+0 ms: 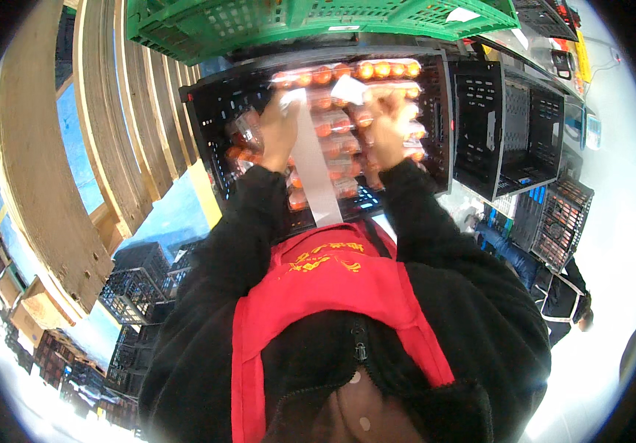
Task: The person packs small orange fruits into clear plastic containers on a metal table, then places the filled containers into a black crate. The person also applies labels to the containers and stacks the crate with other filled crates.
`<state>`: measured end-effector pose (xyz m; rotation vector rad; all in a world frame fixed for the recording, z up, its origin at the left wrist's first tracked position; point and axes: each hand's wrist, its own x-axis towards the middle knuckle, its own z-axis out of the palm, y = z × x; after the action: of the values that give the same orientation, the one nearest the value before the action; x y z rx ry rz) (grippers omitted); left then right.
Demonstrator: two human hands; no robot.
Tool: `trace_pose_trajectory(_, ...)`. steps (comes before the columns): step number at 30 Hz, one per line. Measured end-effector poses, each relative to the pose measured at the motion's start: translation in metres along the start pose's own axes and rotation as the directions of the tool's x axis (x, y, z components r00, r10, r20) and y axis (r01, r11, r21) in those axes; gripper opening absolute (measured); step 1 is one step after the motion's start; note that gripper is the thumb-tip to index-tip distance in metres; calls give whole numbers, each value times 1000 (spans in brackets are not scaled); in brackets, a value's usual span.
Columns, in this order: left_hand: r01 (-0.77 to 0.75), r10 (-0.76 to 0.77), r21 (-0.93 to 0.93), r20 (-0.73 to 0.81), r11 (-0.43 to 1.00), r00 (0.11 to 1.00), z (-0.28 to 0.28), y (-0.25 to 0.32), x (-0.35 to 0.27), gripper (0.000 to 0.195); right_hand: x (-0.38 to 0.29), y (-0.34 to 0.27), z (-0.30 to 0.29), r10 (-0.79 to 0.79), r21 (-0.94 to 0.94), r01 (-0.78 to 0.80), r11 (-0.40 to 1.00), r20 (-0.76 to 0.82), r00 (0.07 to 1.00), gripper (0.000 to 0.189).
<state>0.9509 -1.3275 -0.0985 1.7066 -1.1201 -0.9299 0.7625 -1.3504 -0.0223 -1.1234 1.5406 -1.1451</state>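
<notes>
A long white paper strip (318,160) hangs from my left hand (279,135), whose fingers pinch its upper end; it runs down toward my red apron (318,282). My right hand (389,135) is blurred over clear packs of round orange-red produce (340,123), apparently tomatoes, its fingertips close to a small white label (349,89). Whether those fingers hold the label is unclear. The packs sit in rows inside a black plastic crate (444,124). At the crate's left, more packs (243,152) lie partly behind my left hand and sleeve.
A green plastic crate (318,22) stands beyond the black one. Wooden pallets (96,122) rise at the left. Black crates (478,122) are on the right, with another person (558,299) farther off. Other black crates (135,288) stand at lower left.
</notes>
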Motion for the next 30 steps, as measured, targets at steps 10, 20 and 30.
trace_pose_trajectory(10, 85, -221, 379, 333, 922, 917, 39, -28, 37, 49, 107, 115, 8, 360, -318, -229, 920, 458, 813, 18)
trace_pose_trajectory(20, 246, -357, 284, 463, 927, 811, 25, -9, 40, 56, 112, 130, 32, 373, -868, -142, 476, 53, 926, 35)
trace_pose_trajectory(30, 339, -197, -362, 375, 868, 906, 15, -16, 25, 43, 101, 88, 44, 382, -973, 114, 202, 185, 906, 29)
